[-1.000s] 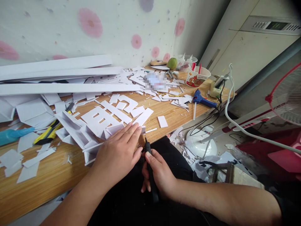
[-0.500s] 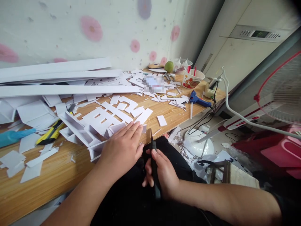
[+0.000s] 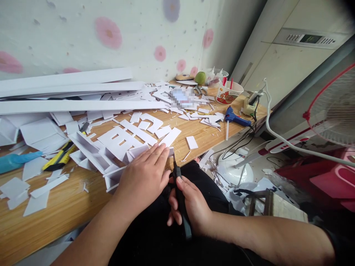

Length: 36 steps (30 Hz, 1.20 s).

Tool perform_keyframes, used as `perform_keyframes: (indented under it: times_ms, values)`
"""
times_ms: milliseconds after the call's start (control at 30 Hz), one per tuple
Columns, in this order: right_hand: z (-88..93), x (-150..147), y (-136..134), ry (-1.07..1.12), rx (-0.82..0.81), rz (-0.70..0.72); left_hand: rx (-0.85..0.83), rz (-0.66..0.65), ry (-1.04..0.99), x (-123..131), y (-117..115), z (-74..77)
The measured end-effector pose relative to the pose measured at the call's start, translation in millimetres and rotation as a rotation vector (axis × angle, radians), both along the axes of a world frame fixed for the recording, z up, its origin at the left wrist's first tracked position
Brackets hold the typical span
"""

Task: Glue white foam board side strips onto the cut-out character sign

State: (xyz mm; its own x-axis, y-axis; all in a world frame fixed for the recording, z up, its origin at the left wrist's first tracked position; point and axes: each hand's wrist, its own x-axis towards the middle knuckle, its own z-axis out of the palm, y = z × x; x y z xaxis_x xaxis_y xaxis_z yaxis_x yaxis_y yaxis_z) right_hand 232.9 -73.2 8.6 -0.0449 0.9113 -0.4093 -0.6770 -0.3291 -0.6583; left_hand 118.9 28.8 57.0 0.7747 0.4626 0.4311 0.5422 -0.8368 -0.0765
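Note:
My left hand (image 3: 145, 171) lies with its fingers stretched out, pressed down over a white foam board piece at the table's front edge. It hides most of that piece. Just left of it stands an assembled white foam board form (image 3: 93, 149) with upright walls. In my right hand (image 3: 192, 201) is a black-handled knife (image 3: 181, 201), gripped with the thumb along its top. Its slim blade points up and away, close to the end of the board piece under my left fingers; whether it touches cannot be seen. A flat white cutout (image 3: 115, 138) with small windows lies beyond.
A yellow utility knife (image 3: 62, 155) and a light-blue object (image 3: 19, 161) lie at the left. Long white strips (image 3: 77, 107) run along the back. A blue glue gun (image 3: 235, 118) and a paper bowl (image 3: 229, 92) are at the right, near a fan (image 3: 335, 111).
My right hand has tilted the knife slightly leftward, its blade now closer to the board piece. My left hand stays pressed in place. The view has shifted a little.

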Motion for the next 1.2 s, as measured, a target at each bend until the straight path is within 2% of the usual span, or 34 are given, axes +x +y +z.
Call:
perform_keyframes:
  times_ms: [333, 500, 667, 967, 1200]
  values:
    - [0.9, -11, 2, -0.038, -0.108, 0.017, 0.010, 0.001, 0.010, -1, 1, -3.0]
    - [4.0, -10, 0, -0.111, -0.133, -0.041, 0.026, -0.001, 0.009, -1, 1, -3.3]
    - [5.8, 0, -3, -0.142, -0.045, -0.172, 0.039, 0.000, 0.016, -1, 2, -3.3]
    - [11.3, 19, 4, -0.030, 0.115, -0.234, 0.061, 0.003, 0.015, -1, 2, -3.2]
    - [14.2, 36, 5, 0.174, 0.102, -0.062, 0.056, -0.012, 0.016, -1, 2, -2.7]
